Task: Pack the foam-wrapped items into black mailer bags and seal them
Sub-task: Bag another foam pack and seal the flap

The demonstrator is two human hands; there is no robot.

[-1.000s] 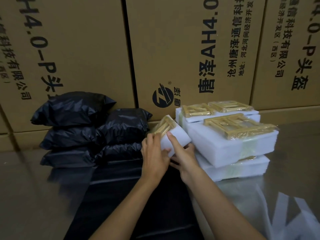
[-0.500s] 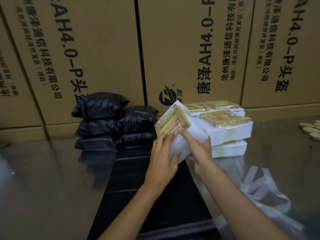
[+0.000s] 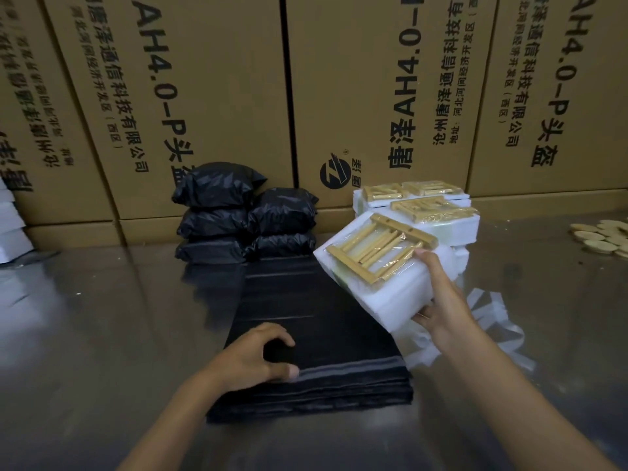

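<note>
My right hand (image 3: 441, 300) grips a white foam-wrapped item (image 3: 380, 266) with a bamboo rack taped on top, held tilted in the air over the right side of a flat stack of black mailer bags (image 3: 323, 334). My left hand (image 3: 258, 358) rests on the near end of that stack, thumb and fingers curled at the top bag's grey strip edge. More foam-wrapped items (image 3: 431, 212) are stacked behind, to the right. Several filled black bags (image 3: 244, 215) are piled against the cartons.
A wall of large brown cartons (image 3: 339, 96) closes the back of the shiny metal table (image 3: 102, 334). White peeled strips (image 3: 492, 321) lie right of the bag stack. Pale oval pieces (image 3: 601, 236) sit at the far right. White foam (image 3: 10, 226) shows at the left edge.
My left hand let go of the foam-wrapped item and dropped to the near edge of the bag stack. My right hand carried the item right and nearer, away from the pile.
</note>
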